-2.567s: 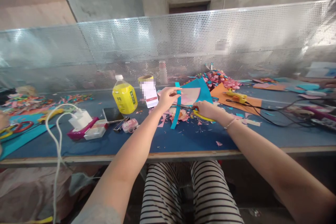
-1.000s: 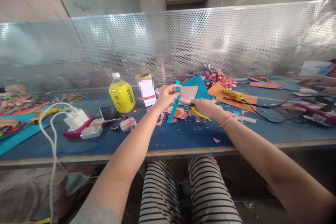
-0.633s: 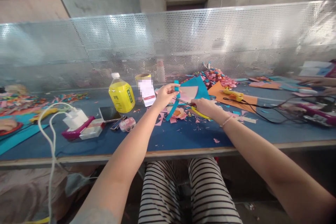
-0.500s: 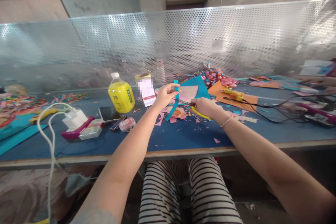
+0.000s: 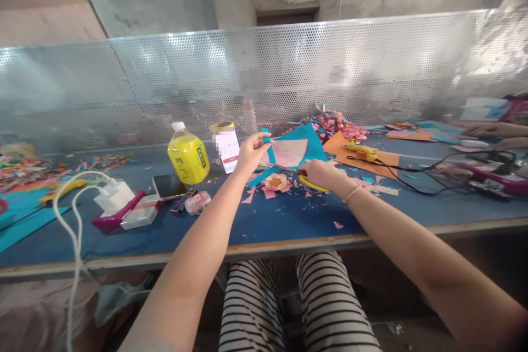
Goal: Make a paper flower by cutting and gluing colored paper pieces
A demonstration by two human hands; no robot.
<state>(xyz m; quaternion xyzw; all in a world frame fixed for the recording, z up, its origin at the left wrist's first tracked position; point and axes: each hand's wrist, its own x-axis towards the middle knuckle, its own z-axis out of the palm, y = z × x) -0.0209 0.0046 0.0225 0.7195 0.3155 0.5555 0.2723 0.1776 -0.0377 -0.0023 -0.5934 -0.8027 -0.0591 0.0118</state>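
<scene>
My left hand (image 5: 250, 151) pinches the edge of a teal paper sheet (image 5: 307, 143) that has a pink piece lying on it. A cut teal strip (image 5: 260, 176) lies on the table below that hand. My right hand (image 5: 318, 172) is closed round yellow-handled scissors (image 5: 310, 182), whose blades point left toward the paper. A small pink and orange paper flower (image 5: 275, 181) sits on the blue table (image 5: 284, 214) between my hands, among pink scraps.
A yellow drink bottle (image 5: 187, 155), a phone (image 5: 164, 186), a white charger with cable (image 5: 111, 196) and a magenta tool (image 5: 111, 216) lie to the left. A yellow glue gun (image 5: 363, 151) rests on orange paper at the right, with black cords. Another person's hands (image 5: 490, 131) are far right.
The teal strip that hung from my left hand has dropped onto the table. My left hand now holds only the sheet's edge. The scissors hand has stayed in place.
</scene>
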